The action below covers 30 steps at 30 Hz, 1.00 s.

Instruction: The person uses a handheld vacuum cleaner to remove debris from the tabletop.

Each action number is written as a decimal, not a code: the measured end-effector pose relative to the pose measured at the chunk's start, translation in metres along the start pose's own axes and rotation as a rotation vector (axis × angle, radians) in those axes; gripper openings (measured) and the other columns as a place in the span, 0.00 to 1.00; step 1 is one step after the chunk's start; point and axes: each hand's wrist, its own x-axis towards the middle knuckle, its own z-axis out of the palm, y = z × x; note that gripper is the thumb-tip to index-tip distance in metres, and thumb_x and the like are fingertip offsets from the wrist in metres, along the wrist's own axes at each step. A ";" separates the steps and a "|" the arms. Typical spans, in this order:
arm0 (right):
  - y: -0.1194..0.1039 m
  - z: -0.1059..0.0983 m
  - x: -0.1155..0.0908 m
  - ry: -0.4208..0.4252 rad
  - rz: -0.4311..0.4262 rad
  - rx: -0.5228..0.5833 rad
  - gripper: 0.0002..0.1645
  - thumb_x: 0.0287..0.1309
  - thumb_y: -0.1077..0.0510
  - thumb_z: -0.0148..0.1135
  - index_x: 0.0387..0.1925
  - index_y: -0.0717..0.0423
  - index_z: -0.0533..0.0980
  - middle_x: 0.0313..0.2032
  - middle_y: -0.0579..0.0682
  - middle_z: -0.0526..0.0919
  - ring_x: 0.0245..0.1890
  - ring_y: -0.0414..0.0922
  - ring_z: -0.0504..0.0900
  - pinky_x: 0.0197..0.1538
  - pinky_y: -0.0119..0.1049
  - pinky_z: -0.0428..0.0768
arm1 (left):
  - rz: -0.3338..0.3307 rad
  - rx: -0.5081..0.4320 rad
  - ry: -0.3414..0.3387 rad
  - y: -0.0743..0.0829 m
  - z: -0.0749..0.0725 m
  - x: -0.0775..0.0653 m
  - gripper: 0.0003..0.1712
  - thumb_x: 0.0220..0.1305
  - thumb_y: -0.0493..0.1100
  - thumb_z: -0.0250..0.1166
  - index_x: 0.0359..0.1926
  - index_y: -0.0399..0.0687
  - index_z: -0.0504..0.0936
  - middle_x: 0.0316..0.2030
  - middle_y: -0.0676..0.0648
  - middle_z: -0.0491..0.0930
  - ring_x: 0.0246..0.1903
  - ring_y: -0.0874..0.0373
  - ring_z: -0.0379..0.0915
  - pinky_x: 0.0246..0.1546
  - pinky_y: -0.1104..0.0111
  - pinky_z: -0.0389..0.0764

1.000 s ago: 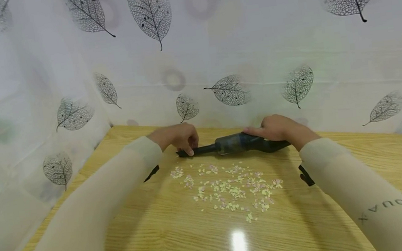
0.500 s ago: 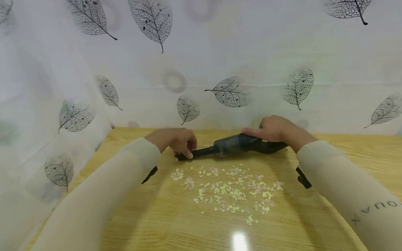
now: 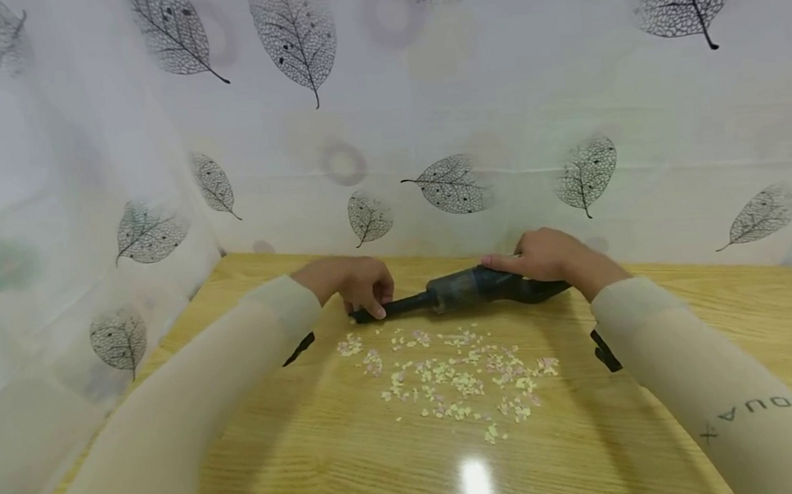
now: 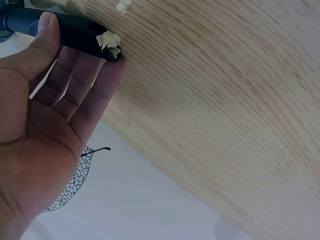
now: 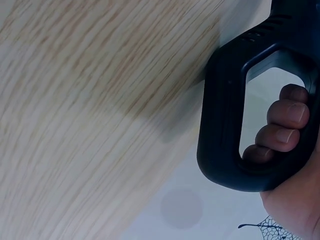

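A black handheld vacuum cleaner lies lengthwise across the far part of the table, its dust cup in the middle and its narrow nozzle pointing left. My left hand holds the nozzle near its tip, thumb on one side and fingers along the other. A few pale paper bits sit at the nozzle's mouth. On the right, my right hand grips the loop handle, and its fingers curl through the opening. Small yellow and pink paper scraps are scattered on the table in front of the vacuum.
The wood-grain table runs back to a white leaf-printed curtain close behind the vacuum. Another curtain side borders the left edge. One loose scrap lies near the nozzle in the left wrist view.
The nozzle end, with my left hand on it, has come slightly nearer to me, toward the scraps. My right hand keeps its grip on the handle. The scattered scraps look unchanged.
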 end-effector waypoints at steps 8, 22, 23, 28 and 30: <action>0.006 -0.002 -0.007 0.005 0.014 0.018 0.43 0.60 0.17 0.40 0.09 0.45 0.61 0.12 0.41 0.58 0.15 0.42 0.62 0.28 0.37 0.69 | 0.017 0.010 -0.008 0.005 0.000 0.007 0.09 0.67 0.44 0.68 0.43 0.45 0.79 0.38 0.47 0.79 0.36 0.53 0.82 0.34 0.63 0.88; 0.019 -0.004 -0.016 -0.006 0.033 0.008 0.44 0.60 0.17 0.40 0.11 0.47 0.68 0.13 0.43 0.65 0.19 0.44 0.71 0.29 0.37 0.71 | 0.036 0.005 -0.017 0.018 0.001 0.013 0.10 0.67 0.43 0.68 0.45 0.44 0.79 0.40 0.46 0.80 0.34 0.52 0.83 0.33 0.64 0.88; 0.019 -0.005 -0.016 -0.005 0.032 0.008 0.44 0.60 0.17 0.40 0.11 0.47 0.69 0.13 0.43 0.66 0.19 0.44 0.72 0.29 0.37 0.71 | 0.036 0.001 -0.020 0.019 0.001 0.013 0.11 0.67 0.43 0.68 0.45 0.44 0.79 0.40 0.46 0.80 0.34 0.52 0.83 0.34 0.63 0.88; 0.023 -0.005 -0.021 -0.003 0.030 0.003 0.44 0.61 0.17 0.39 0.12 0.47 0.69 0.14 0.43 0.65 0.20 0.44 0.72 0.31 0.37 0.72 | 0.049 -0.024 -0.031 0.023 0.002 0.017 0.11 0.67 0.42 0.68 0.47 0.43 0.79 0.42 0.45 0.81 0.35 0.51 0.83 0.33 0.63 0.88; 0.025 -0.005 -0.022 -0.001 0.031 0.003 0.44 0.61 0.17 0.39 0.12 0.47 0.67 0.14 0.43 0.64 0.20 0.44 0.71 0.32 0.37 0.72 | 0.057 -0.028 -0.030 0.024 0.003 0.019 0.11 0.67 0.42 0.68 0.46 0.43 0.79 0.42 0.45 0.80 0.36 0.51 0.83 0.33 0.63 0.88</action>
